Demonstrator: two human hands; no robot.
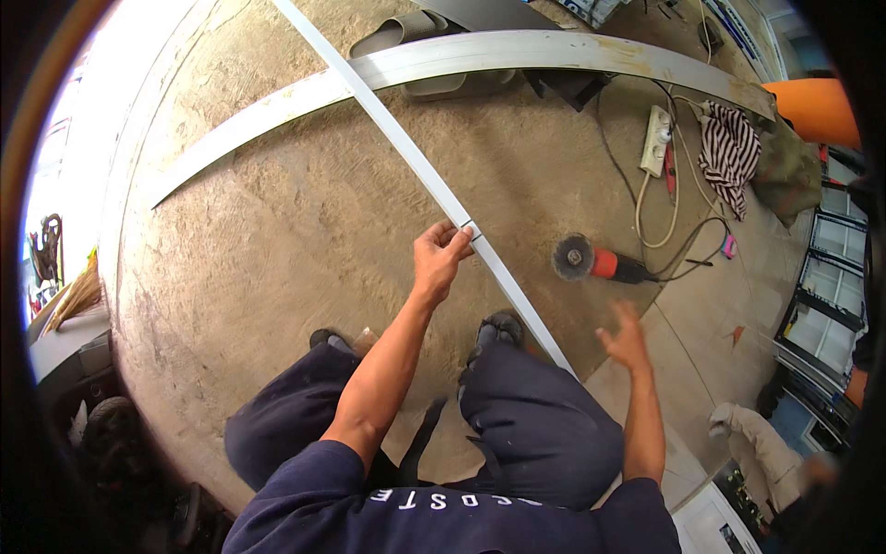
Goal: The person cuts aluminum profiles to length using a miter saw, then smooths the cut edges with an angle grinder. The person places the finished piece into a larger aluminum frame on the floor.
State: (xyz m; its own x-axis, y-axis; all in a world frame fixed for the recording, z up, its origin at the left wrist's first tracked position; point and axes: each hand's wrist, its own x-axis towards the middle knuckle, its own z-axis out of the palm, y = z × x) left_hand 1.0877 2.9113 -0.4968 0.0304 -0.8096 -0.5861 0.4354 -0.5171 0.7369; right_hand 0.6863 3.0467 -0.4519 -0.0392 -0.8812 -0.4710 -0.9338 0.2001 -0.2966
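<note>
Pale strip [406, 152], left of the grinder [602, 262], runs both ways from the pinching left hand [437, 263] (right hand [628, 342] spread loose)!

The narrow bar [403, 149] looks metallic and smooth, the concrete floor [268, 212] rough, matt. At two o'clock, the striped rag [729, 148] is cloth.

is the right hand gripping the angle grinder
No, the right hand is open with nothing in it, and the angle grinder lies apart from it on the floor.
</note>
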